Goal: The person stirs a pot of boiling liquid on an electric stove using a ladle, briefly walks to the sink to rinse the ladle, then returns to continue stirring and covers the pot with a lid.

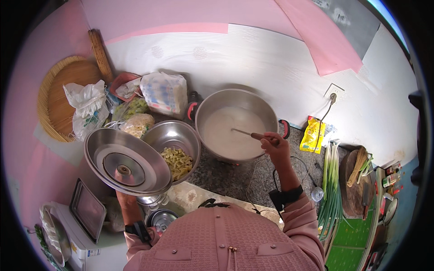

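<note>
A large metal pot (237,124) with red and black handles holds cloudy whitish liquid. My right hand (275,144) grips the wooden handle of a utensil (256,135) whose metal end dips into the liquid, so its tip is hidden. On the left, my left hand (123,179) holds up a steel pot lid (98,152) with its inner side showing; the lid covers most of the fingers. Behind the lid, partly covered by it, stands a steel bowl (173,130) with pale yellow cut pieces (177,162) in it.
Plastic bags (164,93) and a round woven tray (45,101) stand at the left. Right of the pot are a yellow packet (312,133), a plugged cord (327,110), green onions (330,189) and a round chopping board (351,169) with a cleaver (365,194). A white appliance (108,261) stands lower left.
</note>
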Demonstrator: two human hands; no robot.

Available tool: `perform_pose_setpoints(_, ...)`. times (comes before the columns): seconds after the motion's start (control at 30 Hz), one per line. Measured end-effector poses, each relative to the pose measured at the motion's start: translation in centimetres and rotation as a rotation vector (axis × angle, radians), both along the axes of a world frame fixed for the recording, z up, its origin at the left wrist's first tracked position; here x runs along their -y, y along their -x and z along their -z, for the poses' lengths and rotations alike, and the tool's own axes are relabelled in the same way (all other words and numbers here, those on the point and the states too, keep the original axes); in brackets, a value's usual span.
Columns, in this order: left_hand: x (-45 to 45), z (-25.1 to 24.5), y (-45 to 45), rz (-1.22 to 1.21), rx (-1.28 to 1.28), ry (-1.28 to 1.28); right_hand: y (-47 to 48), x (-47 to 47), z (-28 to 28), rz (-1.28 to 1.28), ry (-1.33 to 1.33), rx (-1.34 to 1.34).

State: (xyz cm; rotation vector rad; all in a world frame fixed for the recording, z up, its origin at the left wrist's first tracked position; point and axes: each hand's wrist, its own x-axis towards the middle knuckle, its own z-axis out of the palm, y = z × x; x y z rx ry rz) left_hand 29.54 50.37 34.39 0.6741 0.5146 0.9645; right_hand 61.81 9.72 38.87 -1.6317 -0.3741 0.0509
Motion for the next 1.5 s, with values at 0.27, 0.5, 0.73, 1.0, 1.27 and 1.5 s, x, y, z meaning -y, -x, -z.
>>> perform_pose_setpoints(0.27, 0.2, 0.1, 0.5, 0.009, 0.027, 0.009, -0.8, 0.6, -0.3, 0.031, 0.143, 0.196)
perform_pose_setpoints(0.5, 1.2, 0.4, -0.7, 0.016, 0.144, 0.100, -1.1, 4.1, -2.5, 0.017, 0.224, 0.293)
perform_pose_setpoints(0.73, 4.3, 0.5, 0.9, -0.022, 0.155, 0.129, -0.5, 7.7, -6.4, -0.073, 0.180, 0.007)
perform_pose_setpoints(1.0, 9.1, 1.7, 5.5, -0.141, 0.107, 0.110, -2.0, 8.8, -5.7, -0.196, 0.109, -0.225)
perform_pose_setpoints(1.27, 12.4, 4.5, 12.1, -0.175, 0.142, 0.110, 0.3, 6.4, -3.1, -0.185, -0.089, -0.390)
perform_pose_setpoints(1.5, 15.8, 9.4, 19.1, -0.192, 0.135, 0.142, 2.0, 3.0, -1.0, -0.144, -0.167, -0.306)
